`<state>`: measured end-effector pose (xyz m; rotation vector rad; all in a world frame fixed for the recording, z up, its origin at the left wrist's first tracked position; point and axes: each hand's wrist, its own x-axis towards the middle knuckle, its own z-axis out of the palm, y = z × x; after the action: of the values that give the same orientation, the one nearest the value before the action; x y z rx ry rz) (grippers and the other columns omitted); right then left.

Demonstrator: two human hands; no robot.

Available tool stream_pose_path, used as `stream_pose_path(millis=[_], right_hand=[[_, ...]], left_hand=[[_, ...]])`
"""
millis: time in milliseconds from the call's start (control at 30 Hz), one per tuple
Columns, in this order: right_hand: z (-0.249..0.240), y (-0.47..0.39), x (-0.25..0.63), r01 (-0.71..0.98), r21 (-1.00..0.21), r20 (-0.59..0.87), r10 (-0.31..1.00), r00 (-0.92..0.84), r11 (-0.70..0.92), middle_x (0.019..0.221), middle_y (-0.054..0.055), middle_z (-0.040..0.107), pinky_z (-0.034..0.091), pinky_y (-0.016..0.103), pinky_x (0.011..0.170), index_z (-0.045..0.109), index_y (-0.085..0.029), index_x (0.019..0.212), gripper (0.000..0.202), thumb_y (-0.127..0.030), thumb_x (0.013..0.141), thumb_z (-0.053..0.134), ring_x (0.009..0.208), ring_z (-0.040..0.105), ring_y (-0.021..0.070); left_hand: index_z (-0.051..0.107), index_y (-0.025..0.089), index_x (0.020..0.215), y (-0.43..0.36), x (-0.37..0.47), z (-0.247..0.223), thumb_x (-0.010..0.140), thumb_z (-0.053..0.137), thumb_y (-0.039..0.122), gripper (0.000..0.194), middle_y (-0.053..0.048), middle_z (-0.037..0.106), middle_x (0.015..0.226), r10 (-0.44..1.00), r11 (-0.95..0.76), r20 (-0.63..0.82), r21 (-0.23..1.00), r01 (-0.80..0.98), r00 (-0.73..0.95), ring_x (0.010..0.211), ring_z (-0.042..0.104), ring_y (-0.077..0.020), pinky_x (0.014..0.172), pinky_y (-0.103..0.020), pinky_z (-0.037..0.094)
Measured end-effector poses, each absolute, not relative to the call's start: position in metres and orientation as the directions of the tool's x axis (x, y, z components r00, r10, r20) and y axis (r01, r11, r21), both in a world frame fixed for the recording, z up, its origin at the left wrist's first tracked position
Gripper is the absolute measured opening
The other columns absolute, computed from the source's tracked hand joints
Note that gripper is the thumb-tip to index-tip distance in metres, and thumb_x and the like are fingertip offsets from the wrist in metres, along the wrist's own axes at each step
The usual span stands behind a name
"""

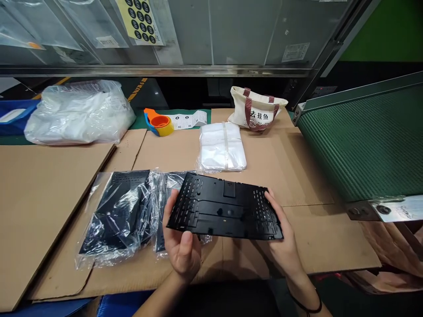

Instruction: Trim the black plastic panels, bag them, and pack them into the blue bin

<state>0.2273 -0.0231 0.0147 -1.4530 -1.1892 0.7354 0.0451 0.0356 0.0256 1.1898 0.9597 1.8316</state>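
A black plastic panel (pixel 228 207) with rows of slots at both ends is held up, tilted, over the cardboard-covered table. My left hand (pixel 181 246) grips its left end, thumb at the lower edge and fingers behind. At the right end my right hand (pixel 282 233) is closed on the panel's edge, its fingers partly hidden. Left of my left hand lie similar black panels (pixel 119 207) in clear plastic bags. Another bagged black panel (pixel 160 237) is partly covered by my left hand and the held panel. Beyond the held panel rests a banded stack of clear bags (pixel 222 147).
A cloth tote bag (pixel 256 110) stands at the back, near a green conveyor belt (pixel 363 136) on the right. An orange, yellow and blue tape dispenser (pixel 160 123) with a label strip (pixel 190 119) sits left of it. Cardboard sheets (pixel 49 202) and a large plastic bundle (pixel 79 112) occupy the left.
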Motion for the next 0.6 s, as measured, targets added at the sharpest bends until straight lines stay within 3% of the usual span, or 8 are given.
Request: stream_pose_path(millis=[100,167,267,367,467,600], right_hand=[[0.010,-0.022,0.235,0.289,-0.957,0.105,0.954,0.281,0.020,0.150,0.006,0.041,0.026,0.053,0.115,0.060,-0.031,0.127,0.043,-0.027,0.084,0.062,0.141,0.033,0.0261],[0.008,-0.021,0.240,0.195,-0.981,0.050,0.974,0.223,0.006,0.141,0.008,0.052,0.030,0.053,0.113,0.069,-0.028,0.114,0.034,-0.034,0.081,0.067,0.136,0.041,0.0288],[0.005,-0.023,0.243,-0.100,-0.989,-0.121,0.978,0.172,-0.105,0.111,0.010,0.072,0.041,0.052,0.105,0.075,-0.024,0.098,0.030,-0.041,0.074,0.075,0.112,0.063,0.0294],[0.005,-0.023,0.243,-0.415,-0.881,-0.326,0.926,0.188,-0.226,0.087,0.011,0.076,0.050,0.053,0.093,0.076,-0.020,0.088,0.036,-0.048,0.066,0.080,0.095,0.069,0.0305],[0.007,-0.021,0.245,-0.604,-0.772,-0.440,0.851,0.286,-0.196,0.089,0.011,0.076,0.052,0.052,0.090,0.075,-0.019,0.086,0.040,-0.049,0.060,0.083,0.094,0.070,0.0306],[0.006,-0.016,0.252,-0.624,-0.780,-0.444,0.745,0.498,-0.047,0.103,0.006,0.074,0.049,0.047,0.097,0.072,-0.024,0.102,0.044,-0.042,0.063,0.083,0.101,0.067,0.0252]], left_hand=[[0.051,0.029,0.136,0.038,0.039,0.022,0.086,0.049,0.040,0.052,-0.001,0.046,0.147,0.896,-0.412,0.382,0.905,-0.103,-0.226,0.144,0.024,-0.0283,0.121,-0.048,0.018],[0.052,0.027,0.136,0.043,0.033,0.021,0.087,0.049,0.043,0.052,-0.003,0.049,0.144,0.891,-0.421,0.413,0.907,0.000,-0.190,0.143,0.028,-0.0284,0.121,-0.049,0.017],[0.056,0.025,0.133,0.055,0.025,0.023,0.088,0.051,0.039,0.047,-0.004,0.053,0.141,0.892,-0.433,0.443,0.895,0.106,-0.094,0.140,0.034,-0.0274,0.121,-0.048,0.016],[0.053,0.026,0.135,0.067,0.018,0.031,0.091,0.050,0.033,0.045,-0.006,0.057,0.137,0.947,-0.320,0.318,0.946,0.052,0.050,0.134,0.044,-0.0251,0.118,-0.046,0.025],[0.058,0.025,0.130,0.077,0.013,0.050,0.091,0.052,0.034,0.040,-0.007,0.062,0.130,0.961,-0.241,0.231,0.969,0.054,0.151,0.124,0.054,-0.0248,0.110,-0.044,0.038],[0.070,0.026,0.111,0.091,0.011,0.088,0.084,0.063,0.034,0.030,-0.006,0.070,0.114,0.919,-0.365,0.288,0.879,0.306,0.270,0.108,0.062,-0.0277,0.099,-0.045,0.046]])
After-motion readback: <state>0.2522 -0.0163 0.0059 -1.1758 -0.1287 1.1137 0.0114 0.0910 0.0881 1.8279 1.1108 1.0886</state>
